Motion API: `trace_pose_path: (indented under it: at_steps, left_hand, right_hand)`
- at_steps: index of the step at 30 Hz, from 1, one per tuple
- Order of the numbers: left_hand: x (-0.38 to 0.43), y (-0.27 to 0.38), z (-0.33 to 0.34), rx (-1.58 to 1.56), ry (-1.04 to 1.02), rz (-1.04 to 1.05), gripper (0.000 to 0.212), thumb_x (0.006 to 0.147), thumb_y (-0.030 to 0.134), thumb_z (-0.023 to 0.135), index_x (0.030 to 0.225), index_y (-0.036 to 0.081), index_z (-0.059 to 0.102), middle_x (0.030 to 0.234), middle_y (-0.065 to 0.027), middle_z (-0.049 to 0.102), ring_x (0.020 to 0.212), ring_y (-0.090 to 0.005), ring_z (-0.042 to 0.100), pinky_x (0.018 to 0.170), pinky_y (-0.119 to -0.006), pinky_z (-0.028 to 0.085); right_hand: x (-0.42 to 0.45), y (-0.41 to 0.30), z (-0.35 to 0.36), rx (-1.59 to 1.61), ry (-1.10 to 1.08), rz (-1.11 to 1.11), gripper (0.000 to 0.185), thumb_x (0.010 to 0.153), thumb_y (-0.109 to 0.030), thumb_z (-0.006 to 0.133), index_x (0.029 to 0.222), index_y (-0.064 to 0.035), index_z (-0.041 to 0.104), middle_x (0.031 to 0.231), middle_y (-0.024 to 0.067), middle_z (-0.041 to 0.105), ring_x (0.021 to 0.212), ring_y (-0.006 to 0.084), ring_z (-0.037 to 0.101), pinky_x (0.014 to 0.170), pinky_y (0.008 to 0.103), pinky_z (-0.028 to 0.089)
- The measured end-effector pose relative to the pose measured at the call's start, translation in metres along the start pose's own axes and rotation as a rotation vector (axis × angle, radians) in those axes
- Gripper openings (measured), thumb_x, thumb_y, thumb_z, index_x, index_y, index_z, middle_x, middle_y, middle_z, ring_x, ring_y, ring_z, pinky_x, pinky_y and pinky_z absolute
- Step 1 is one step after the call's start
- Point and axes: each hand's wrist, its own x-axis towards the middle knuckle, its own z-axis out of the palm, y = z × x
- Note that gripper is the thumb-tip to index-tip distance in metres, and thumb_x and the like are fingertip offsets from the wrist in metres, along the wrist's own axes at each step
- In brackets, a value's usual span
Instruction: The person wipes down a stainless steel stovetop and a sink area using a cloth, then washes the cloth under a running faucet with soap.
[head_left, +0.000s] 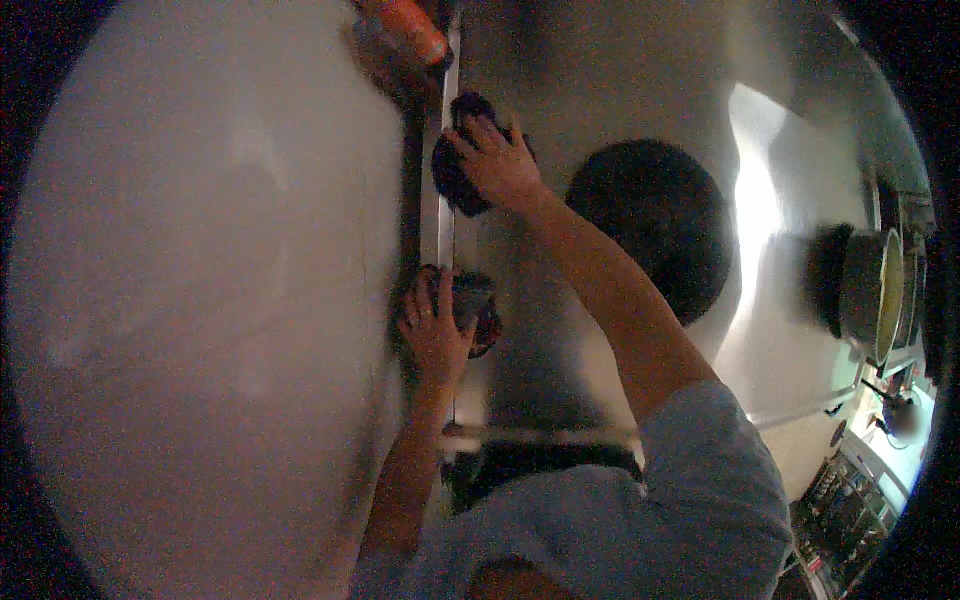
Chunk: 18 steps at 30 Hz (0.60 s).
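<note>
My right hand presses on a dark crumpled cloth that lies over a narrow pale metal edge and the metal surface beside it. Nearer to me, my left hand rests on another dark item, which looks like a bundled cloth with some reddish parts. It lies across the same metal edge. The fingers of both hands are spread over what they touch. The image is dim and grainy, so the exact kind of each bundle is hard to tell.
An orange cylindrical object is beyond my hands. A large dark round shape is right of my right arm. Farther right are a round metal pot and a rack. A smooth pale surface fills the left.
</note>
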Motion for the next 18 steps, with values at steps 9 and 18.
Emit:
trace_pose_path:
  at_steps: [9,18]
  left_hand:
    - [0.073,0.009,0.041,-0.147,-0.139,-0.35,0.086,0.061,0.029,0.077,0.134,0.015,0.034,0.125,-0.0189,0.045,0.113,-0.0396,0.042,0.095,-0.052,0.033]
    - [0.017,-0.005,0.022,-0.246,0.098,-0.305,0.081,0.064,0.029,0.074,0.133,0.014,0.034,0.118,-0.0217,0.047,0.102,-0.0417,0.049,0.086,-0.047,0.043]
  right_hand:
    - [0.141,0.158,0.035,-0.103,-0.107,0.16,0.042,0.09,-0.024,0.04,0.131,-0.0193,0.039,0.13,0.0103,0.043,0.12,0.0265,0.041,0.101,0.057,0.024]
    - [-0.121,0.38,0.001,0.186,0.289,0.689,0.04,0.088,-0.038,0.046,0.121,-0.0149,0.052,0.122,0.0066,0.053,0.106,0.0258,0.053,0.085,0.039,0.045]
